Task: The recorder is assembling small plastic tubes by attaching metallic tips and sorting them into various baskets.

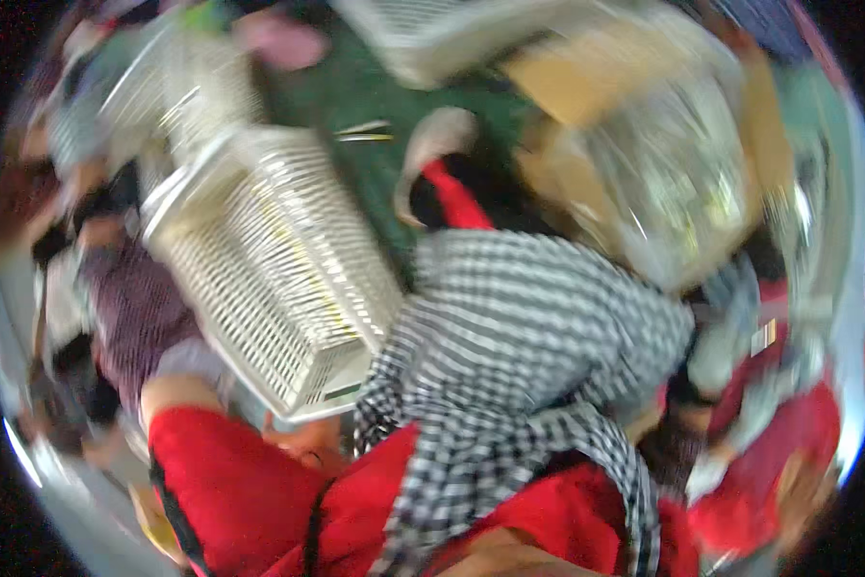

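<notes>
Although motion blur smeared nearly everything in the head view, we could make out a large black-and-white checked cloth garment [528, 327] filling the middle and lower middle of the picture, bunched and draped over a bright red fabric [259, 490] with black trim that spread along the lower edge. We saw what looked like our left forearm or hand [302, 440], a patch of skin just above the red fabric and below the corner of a white plastic slatted laundry basket [278, 260], but the blur kept us from telling whether its fingers were spread, closed, or gripping anything. We could not pick out our right hand with any certainty; a skin-toned blur near the bottom edge, under the checked cloth, was too smeared to read. The white basket lay tilted on its side to the left of the checked garment, touching or just beside it. Behind them lay a dark green surface [355, 96], and on it a thin pale stick-like object [363, 131]. A crinkled clear plastic bag [682, 183] sat to the upper right, next to a tan cardboard box [586, 77]. More red cloth [788, 452] showed at the lower right.
</notes>
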`<state>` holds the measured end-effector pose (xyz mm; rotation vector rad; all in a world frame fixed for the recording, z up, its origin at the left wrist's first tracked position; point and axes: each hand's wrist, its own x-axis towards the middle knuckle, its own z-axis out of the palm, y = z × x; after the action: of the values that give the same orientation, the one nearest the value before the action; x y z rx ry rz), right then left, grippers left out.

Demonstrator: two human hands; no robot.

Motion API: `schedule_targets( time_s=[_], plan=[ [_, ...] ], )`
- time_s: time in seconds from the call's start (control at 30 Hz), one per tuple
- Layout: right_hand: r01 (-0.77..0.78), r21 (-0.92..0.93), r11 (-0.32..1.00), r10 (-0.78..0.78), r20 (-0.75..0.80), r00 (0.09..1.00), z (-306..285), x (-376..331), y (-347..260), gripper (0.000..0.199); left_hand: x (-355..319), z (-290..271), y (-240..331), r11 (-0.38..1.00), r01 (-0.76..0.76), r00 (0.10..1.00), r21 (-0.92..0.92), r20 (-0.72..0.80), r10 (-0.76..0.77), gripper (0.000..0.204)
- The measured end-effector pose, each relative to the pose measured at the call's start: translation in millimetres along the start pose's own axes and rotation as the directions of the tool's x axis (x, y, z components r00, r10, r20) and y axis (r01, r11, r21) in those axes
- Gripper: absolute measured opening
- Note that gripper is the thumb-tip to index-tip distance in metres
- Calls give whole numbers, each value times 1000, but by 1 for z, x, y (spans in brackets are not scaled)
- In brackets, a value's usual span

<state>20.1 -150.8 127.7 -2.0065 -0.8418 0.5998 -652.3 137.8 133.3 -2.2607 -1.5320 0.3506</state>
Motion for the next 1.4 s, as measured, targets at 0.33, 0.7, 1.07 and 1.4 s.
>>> schedule_targets(
  time_s=[0.33,0.7,1.07,1.4],
  plan=[
    [-192,342,920,197,20,980,-39,-58,37,32,108,-206,464,212,-753,528,-622,-381,759,47],
    [-511,437,740,483,183,856,-32,-83,78,33,150,-108,534,543,-733,414,-410,365,834,33],
    [-360,366,858,313,183,932,-21,-72,79,45,180,-112,554,659,-672,494,-338,458,739,30],
    [-403,420,813,326,245,913,-15,-65,77,41,149,-167,544,383,-752,497,-536,-81,864,26]
  ],
)
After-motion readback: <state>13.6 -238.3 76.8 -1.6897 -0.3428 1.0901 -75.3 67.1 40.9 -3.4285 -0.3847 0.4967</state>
